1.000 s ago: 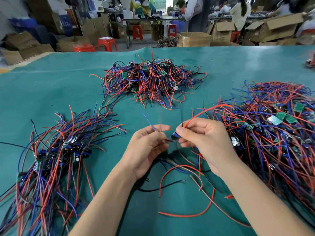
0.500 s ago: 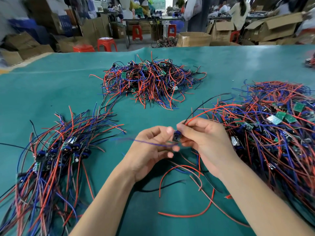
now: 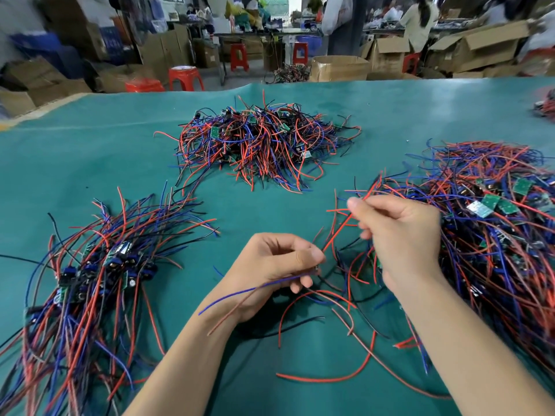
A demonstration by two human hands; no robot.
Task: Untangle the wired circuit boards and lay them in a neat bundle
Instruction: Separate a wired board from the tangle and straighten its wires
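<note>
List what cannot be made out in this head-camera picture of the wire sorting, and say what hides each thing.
1. The board held by the left hand: head view, hidden by curled fingers; only its blue wire shows.
2. The sorted bundle: cut off by the left and bottom edges.
3. The tangled pile at right: cut off by the right edge.
4. What the right hand pinches besides a red wire: blurred.

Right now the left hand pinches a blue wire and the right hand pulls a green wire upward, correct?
Not quite. In the head view the right hand pulls a red wire, not a green one. The left hand does pinch a blue wire.
</note>
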